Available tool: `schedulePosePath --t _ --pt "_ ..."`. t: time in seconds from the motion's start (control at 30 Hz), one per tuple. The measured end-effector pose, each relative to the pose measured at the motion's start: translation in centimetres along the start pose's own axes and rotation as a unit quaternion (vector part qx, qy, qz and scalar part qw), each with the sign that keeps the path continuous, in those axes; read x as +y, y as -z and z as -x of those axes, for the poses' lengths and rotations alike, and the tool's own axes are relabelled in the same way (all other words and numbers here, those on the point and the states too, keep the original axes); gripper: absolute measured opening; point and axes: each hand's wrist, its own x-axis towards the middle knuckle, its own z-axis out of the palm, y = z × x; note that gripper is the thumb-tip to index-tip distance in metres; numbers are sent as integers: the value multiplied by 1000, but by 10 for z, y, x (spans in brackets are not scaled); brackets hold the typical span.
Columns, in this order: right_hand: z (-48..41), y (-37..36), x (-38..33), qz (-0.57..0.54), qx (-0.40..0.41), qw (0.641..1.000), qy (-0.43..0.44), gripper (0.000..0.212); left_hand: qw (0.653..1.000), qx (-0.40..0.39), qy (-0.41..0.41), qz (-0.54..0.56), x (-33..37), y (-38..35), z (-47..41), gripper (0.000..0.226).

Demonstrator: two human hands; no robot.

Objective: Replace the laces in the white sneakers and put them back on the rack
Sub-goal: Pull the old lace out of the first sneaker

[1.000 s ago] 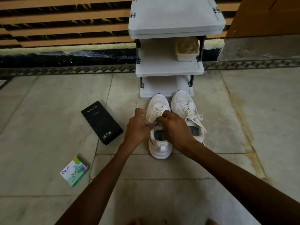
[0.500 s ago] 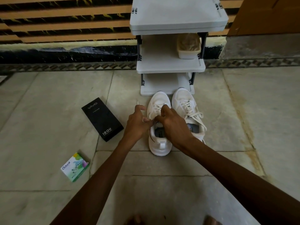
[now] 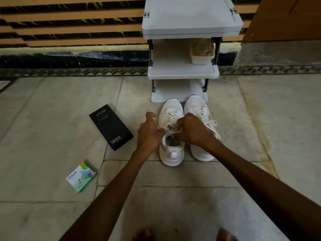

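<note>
Where two white sneakers stand side by side on the stone floor (image 3: pixel 243 136), toes at the foot of the white rack (image 3: pixel 182 72), both hands are over the left sneaker (image 3: pixel 172 157). The left hand (image 3: pixel 149 134) pinches one strand of its lace (image 3: pixel 178 131), forefinger raised. The right hand (image 3: pixel 191 129) is curled round the other strand, and the lace ends are hidden inside the fingers. The right wrist covers part of the right sneaker (image 3: pixel 195 106), which is laced. The rack's top is cut off by the frame. A tub (image 3: pixel 201 58) on the middle shelf holds something brownish that cannot be identified. A black box (image 3: pixel 111 126) and a green box (image 3: pixel 81 176) lie to the left.
</note>
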Motion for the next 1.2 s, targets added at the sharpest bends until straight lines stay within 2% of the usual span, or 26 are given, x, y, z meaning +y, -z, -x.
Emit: schedulePosePath --t 0.13,0.27,0.33,0.43,0.57,0.63,0.7,0.77,0.87,1.0,1.1,1.2 --pt "-3 -1 -16 29 -13 999 15 19 999 -22 19 26 -1 1 -3 62" --pt "-3 -15 -22 40 32 999 13 15 999 -26 25 35 -5 3 -4 62" --pt "-2 -19 -18 42 49 997 34 15 997 -37 29 56 -6 3 -5 64" --pt "2 -5 -15 34 30 994 96 13 997 -26 30 60 -8 3 -6 65" --pt "17 44 -15 -66 -54 979 183 6 997 -5 47 62 -13 3 -8 64" --pt "20 63 -12 -36 -162 973 162 7 997 3 45 62 -13 2 -7 63" --pt "16 64 -7 -1 -223 967 123 10 998 5 31 49 -11 0 -4 61" --pt "8 50 -4 32 -196 976 87 13 999 3 22 37 -9 -1 -2 60" --pt "-1 18 -3 27 -101 994 45 25 998 -20 33 51 -9 2 -4 63" --pt "-5 -9 -13 9 -23 999 38 16 996 -50 28 72 -8 8 -4 67" --pt "-7 -13 -17 34 -3 997 65 16 995 -54 23 82 -8 7 -4 69" --pt "-3 5 -15 41 0 989 141 15 994 -50 34 90 -11 5 -7 71"
